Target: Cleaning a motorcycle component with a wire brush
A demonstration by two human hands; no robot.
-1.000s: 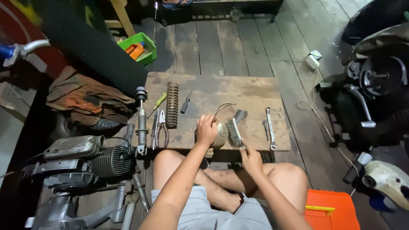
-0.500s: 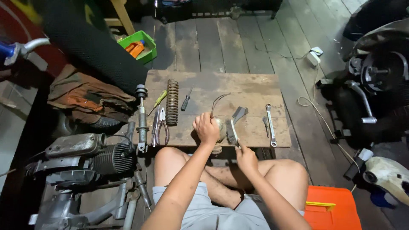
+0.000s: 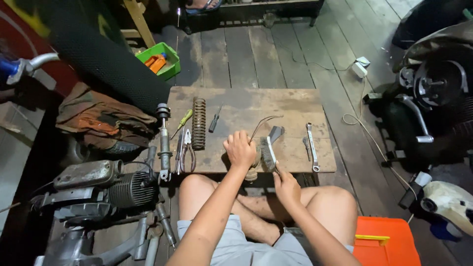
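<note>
My left hand [image 3: 240, 149] is closed around a small rusty metal part [image 3: 254, 162] at the front edge of the low wooden board [image 3: 295, 106]. My right hand [image 3: 286, 187] grips the handle of a wire brush [image 3: 268, 152], whose bristles lie against that part. A thin bent wire [image 3: 263, 123] curves up from behind my left hand. I sit cross-legged on the floor, knees under the board's front edge.
On the board lie a coil spring [image 3: 198, 122], a screwdriver [image 3: 214, 119], pliers [image 3: 186, 148], a shock rod [image 3: 164, 140] and a wrench [image 3: 311, 145]. An engine [image 3: 106, 187] sits left, a green bin [image 3: 160, 60] behind, an orange box [image 3: 384, 241] right, a scooter [image 3: 436, 93] far right.
My right hand has slid the wire brush a little along the metal part; the left hand stays clamped on it. The view has shifted slightly.
</note>
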